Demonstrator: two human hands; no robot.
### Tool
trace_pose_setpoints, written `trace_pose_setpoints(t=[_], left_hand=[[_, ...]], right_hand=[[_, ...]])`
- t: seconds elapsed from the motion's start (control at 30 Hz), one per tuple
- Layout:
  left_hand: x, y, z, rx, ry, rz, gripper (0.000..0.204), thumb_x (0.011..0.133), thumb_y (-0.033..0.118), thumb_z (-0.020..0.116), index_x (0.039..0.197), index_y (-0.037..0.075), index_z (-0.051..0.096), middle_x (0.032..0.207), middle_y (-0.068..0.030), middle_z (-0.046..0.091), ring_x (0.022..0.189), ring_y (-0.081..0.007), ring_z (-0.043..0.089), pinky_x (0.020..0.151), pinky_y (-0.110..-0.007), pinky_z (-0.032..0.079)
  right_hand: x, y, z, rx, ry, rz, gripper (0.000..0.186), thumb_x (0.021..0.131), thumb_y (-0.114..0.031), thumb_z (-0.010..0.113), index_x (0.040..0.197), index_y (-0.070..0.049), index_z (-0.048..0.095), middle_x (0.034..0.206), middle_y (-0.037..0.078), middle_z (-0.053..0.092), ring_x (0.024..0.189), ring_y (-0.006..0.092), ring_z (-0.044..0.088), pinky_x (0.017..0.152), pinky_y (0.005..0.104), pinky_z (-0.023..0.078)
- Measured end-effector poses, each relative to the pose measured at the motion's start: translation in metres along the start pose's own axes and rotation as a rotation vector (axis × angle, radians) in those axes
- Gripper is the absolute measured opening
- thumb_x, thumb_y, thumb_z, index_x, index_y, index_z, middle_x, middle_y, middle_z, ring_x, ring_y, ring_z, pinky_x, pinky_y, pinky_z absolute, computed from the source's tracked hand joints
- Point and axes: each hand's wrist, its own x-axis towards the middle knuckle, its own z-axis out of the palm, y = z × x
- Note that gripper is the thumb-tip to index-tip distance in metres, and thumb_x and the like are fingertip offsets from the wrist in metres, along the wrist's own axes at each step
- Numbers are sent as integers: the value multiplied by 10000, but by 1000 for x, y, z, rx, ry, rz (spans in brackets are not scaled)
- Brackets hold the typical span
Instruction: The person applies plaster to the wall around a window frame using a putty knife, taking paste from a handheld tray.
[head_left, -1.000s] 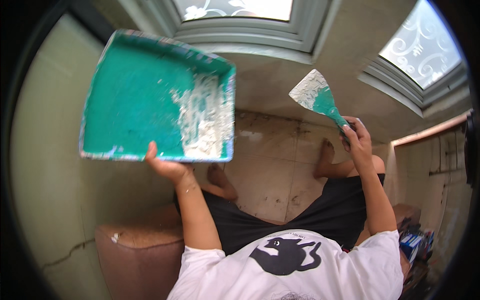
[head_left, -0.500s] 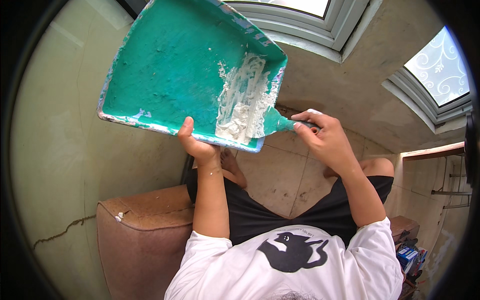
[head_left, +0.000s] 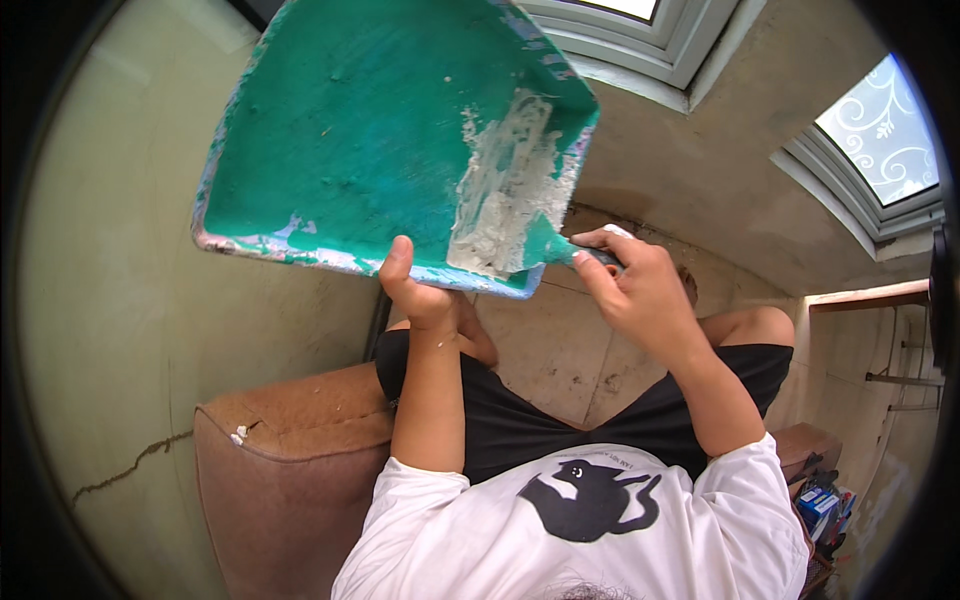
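A green tray [head_left: 340,130] with raised, paint-stained edges is tilted up in front of me, shaped like a dustpan. My left hand [head_left: 420,292] grips its near edge, thumb over the rim and fingers hidden underneath. White paste [head_left: 500,190] lies smeared along the tray's right side, thicker toward the near corner. My right hand [head_left: 635,275] is closed around the dark handle of a putty knife [head_left: 551,246]. The knife's green-smeared blade touches the paste by the near right corner.
A brown padded armrest [head_left: 290,430] stands left of my lap, beside a cracked pale wall [head_left: 110,300]. Framed windows [head_left: 885,140] sit at the far side and right. Tiled floor [head_left: 550,360] shows between my legs. Small boxes [head_left: 820,505] are piled at lower right.
The tray has shifted slightly right with my left hand. My right hand and the putty knife have moved slightly left against it, and the paste near the blade looks flatter.
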Motion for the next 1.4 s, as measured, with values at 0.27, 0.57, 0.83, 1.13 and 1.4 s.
trace_pose_setpoints(t=[0.27, 0.57, 0.83, 1.13, 1.4], left_hand=[[0, -12, -1, -10, 54, 32, 630, 800, 373, 556, 1296, -9, 490, 1275, -161, 525, 1168, -317, 525, 992, -445, 433], [-1, -2, 11, -62, 123, -15, 641, 830, 384, 540, 1322, -18, 459, 1291, -173, 519, 1170, -328, 522, 995, -456, 420], [6, -4, 4, -82, 108, -10, 612, 840, 368, 550, 1330, 15, 455, 1279, -142, 508, 1174, -295, 509, 990, -432, 416], [7, -4, 11, -101, 169, -19, 589, 834, 351, 533, 1291, -17, 481, 1240, -148, 535, 1137, -286, 533, 972, -417, 425], [4, -2, 16, -56, 249, -50, 607, 830, 376, 534, 1284, -24, 483, 1252, -163, 518, 1142, -302, 524, 961, -430, 431]], right_hand=[[-8, 2, -8, -46, 9, -81, 225, 917, -170, 634, 1049, 10, 667, 684, 142, 618, 570, 218, 588, 566, 322, 468], [-16, 20, -36, 233, 28, 34, 242, 950, -150, 617, 1131, 2, 666, 878, 57, 649, 744, 100, 614, 673, 261, 482], [-21, 30, -39, 515, 49, 304, 265, 968, -163, 600, 1178, -19, 672, 813, -15, 535, 630, 41, 513, 462, 169, 339], [-25, 44, -39, 660, -2, 327, 391, 893, -124, 694, 1249, 6, 598, 770, 21, 588, 535, 40, 454, 425, 187, 333], [-35, 56, -93, 648, 272, 251, 315, 927, -93, 649, 1222, 15, 617, 810, 39, 621, 593, 62, 550, 413, 194, 392]])
